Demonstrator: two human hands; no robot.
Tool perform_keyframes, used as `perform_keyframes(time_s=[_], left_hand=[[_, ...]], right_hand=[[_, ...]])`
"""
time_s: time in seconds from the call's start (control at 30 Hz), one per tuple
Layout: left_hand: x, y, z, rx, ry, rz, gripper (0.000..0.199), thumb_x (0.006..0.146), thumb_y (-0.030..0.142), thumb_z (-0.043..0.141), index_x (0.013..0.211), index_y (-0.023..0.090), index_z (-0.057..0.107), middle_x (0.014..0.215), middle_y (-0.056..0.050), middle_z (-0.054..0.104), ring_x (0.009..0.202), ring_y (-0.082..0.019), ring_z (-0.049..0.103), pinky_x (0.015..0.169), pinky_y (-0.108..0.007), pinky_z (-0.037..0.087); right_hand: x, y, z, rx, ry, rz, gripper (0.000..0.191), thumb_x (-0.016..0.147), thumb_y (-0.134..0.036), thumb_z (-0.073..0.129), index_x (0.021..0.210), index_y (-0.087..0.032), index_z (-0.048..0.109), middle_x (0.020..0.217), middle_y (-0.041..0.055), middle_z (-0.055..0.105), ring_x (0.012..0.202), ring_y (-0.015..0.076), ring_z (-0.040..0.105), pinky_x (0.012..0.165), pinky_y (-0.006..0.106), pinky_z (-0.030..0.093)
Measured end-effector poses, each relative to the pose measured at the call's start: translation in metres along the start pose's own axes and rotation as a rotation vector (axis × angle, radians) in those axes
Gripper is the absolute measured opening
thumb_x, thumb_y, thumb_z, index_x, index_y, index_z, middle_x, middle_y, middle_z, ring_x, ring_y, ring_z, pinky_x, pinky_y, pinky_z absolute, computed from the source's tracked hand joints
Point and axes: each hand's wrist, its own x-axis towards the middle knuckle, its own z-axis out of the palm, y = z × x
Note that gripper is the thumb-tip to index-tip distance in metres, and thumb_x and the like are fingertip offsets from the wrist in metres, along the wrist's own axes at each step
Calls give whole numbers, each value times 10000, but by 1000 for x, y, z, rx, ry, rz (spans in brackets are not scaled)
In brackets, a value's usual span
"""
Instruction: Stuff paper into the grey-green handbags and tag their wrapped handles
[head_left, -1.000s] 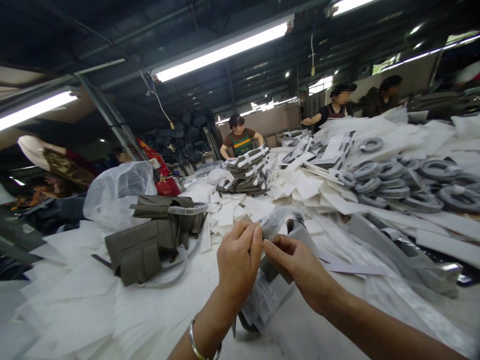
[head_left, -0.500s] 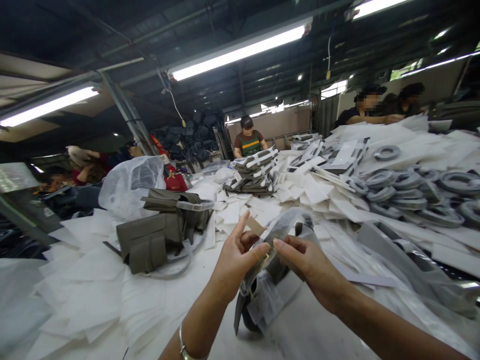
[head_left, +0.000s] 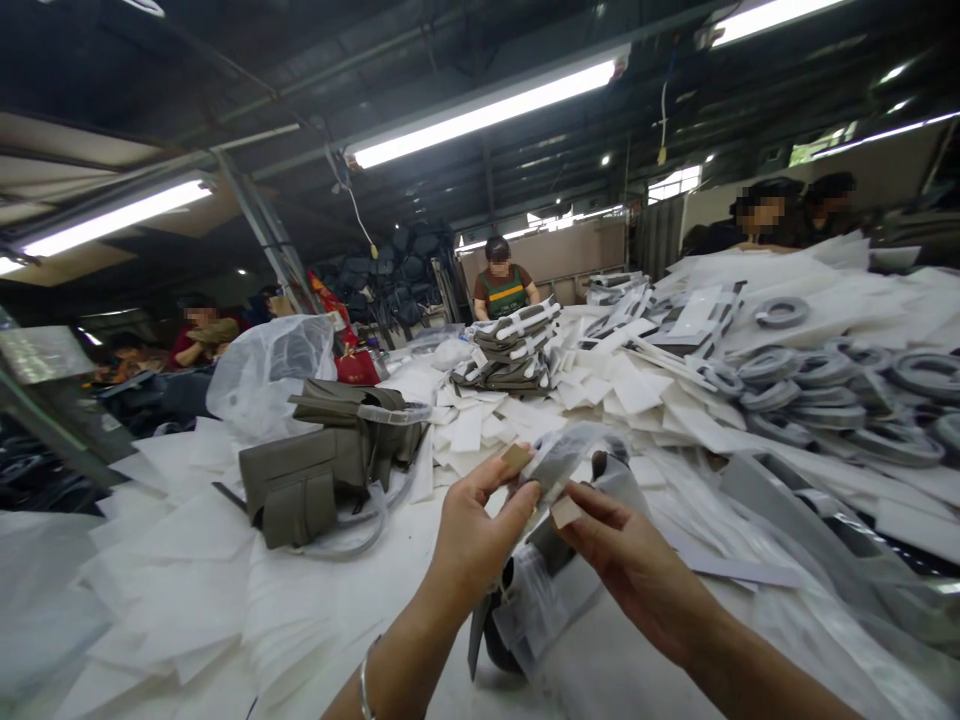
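Observation:
A dark grey-green bag (head_left: 551, 545) stands before me, partly covered in clear plastic and white foam wrap (head_left: 532, 600). Its arched handle (head_left: 559, 462) is sheathed in translucent film. My left hand (head_left: 480, 510) pinches the wrapped handle between thumb and fingers. A small tan piece (head_left: 515, 456), like card or tape, shows at its fingertips. Just to the right, my right hand (head_left: 622, 545) is closed on another small tan piece (head_left: 565, 512) close to the handle. Its fingers hide part of the bag.
More grey-green bags (head_left: 300, 480) lie at the left beside a clear plastic bag (head_left: 270, 365). White sheets (head_left: 172, 560) cover much of the table. Stacked bag parts (head_left: 514, 350), grey rings (head_left: 810, 390) and a grey tray (head_left: 795, 510) lie farther out. Co-workers sit across and around.
My right hand has drawn slightly right and down from my left thumb, and a tan piece now shows in its fingers. The left hand keeps its grip on the handle.

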Motion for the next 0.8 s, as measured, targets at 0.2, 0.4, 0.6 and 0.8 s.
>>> perform_keyframes(time_s=[0.2,0.4,0.6,0.8], left_hand=[[-11,6,13,191,115,46,327,843,252,670,1165,253,731,1205,-21,727,1173,-208,655,1054,-335,495],[-16,10,16,196,149,75,331,859,212,617,1170,221,730,1170,-29,741,1138,-205,675,1029,-311,511],[-18,8,16,305,162,161,301,921,230,561,1171,239,729,1149,-26,749,1084,-206,700,974,-315,547],[-19,-9,19,708,271,527,318,925,168,572,1198,247,714,1129,-53,751,1005,-212,732,946,-318,566]], right_hand=[[10,21,10,-40,122,-173,324,789,-447,795,1050,-259,756,1057,47,726,959,185,645,893,298,518],[14,25,10,-182,181,-233,364,797,-469,778,1063,-229,712,852,13,680,777,140,580,725,235,492],[10,23,11,-224,185,-242,359,801,-501,755,981,-197,687,799,-5,625,709,118,498,640,216,432],[10,25,11,-203,166,-254,307,815,-472,754,826,-192,628,738,-19,544,700,122,465,641,226,422]])
